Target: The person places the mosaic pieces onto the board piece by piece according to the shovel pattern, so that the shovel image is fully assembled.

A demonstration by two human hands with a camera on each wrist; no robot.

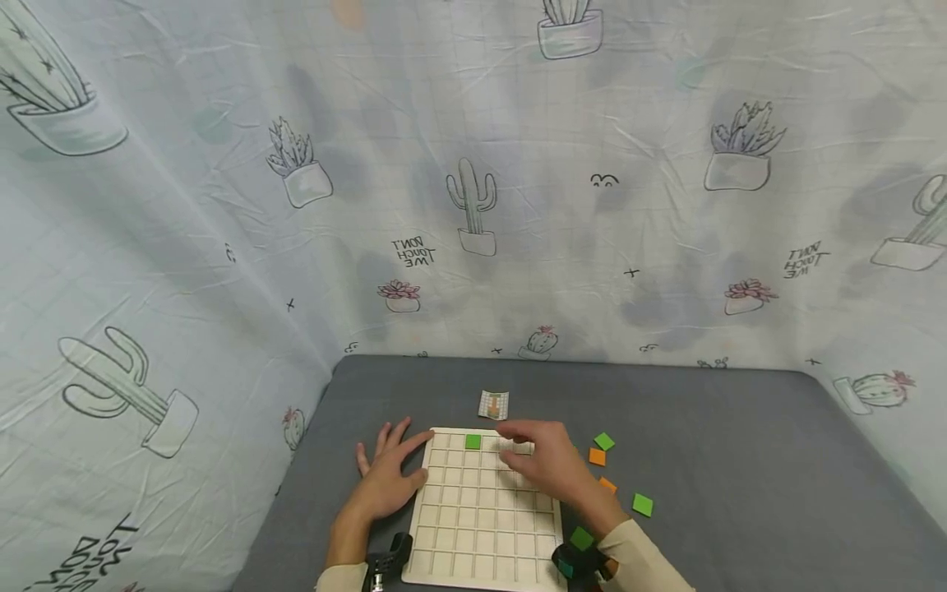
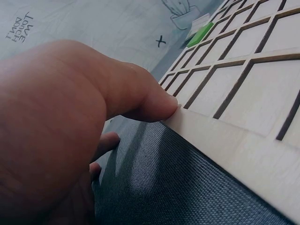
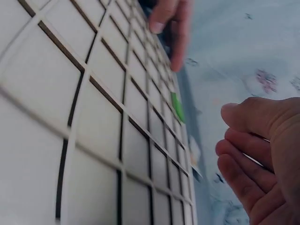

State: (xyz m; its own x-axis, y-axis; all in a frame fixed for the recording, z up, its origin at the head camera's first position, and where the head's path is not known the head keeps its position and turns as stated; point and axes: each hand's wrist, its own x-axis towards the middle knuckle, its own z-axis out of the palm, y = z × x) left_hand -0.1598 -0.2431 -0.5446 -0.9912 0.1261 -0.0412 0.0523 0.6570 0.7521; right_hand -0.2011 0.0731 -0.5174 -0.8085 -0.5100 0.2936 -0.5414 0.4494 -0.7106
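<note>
A pale wooden grid board (image 1: 453, 517) lies on the grey table, with one green square tile (image 1: 473, 442) in a cell of its far row. My left hand (image 1: 388, 483) rests at the board's left edge, fingers spread, thumb tip touching the rim in the left wrist view. Over the board's far right part hovers my right hand (image 1: 546, 462), thumb and forefinger apart. The right wrist view shows its fingers (image 3: 243, 180) loosely bent with nothing between them and the thumb. This hand hides some far cells in the head view.
Right of the board lie loose green tiles (image 1: 642, 505) and orange tiles (image 1: 597, 456), some partly behind the right arm. A small printed card (image 1: 493, 404) lies beyond the board's far edge. Cactus-patterned cloth (image 1: 518, 205) hangs behind the grey table (image 1: 740, 477).
</note>
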